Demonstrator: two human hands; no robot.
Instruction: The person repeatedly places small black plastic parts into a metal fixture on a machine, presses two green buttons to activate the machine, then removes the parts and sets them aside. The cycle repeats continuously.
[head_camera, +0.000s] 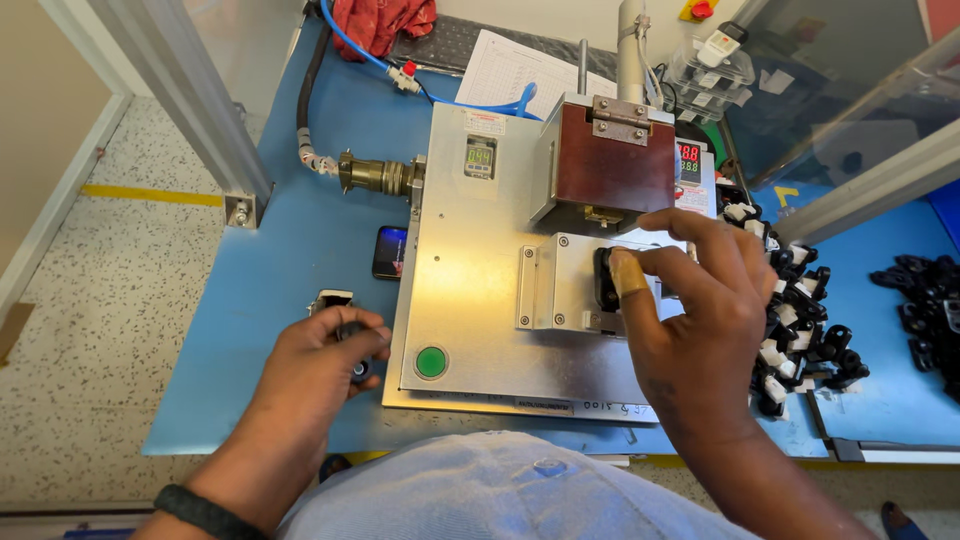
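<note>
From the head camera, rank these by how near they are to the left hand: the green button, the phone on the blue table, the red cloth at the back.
1. Green button, just right of the left hand, on the metal plate.
2. Phone, ahead of the hand, beside the plate's left edge.
3. Red cloth, far back at the table's rear.
</note>
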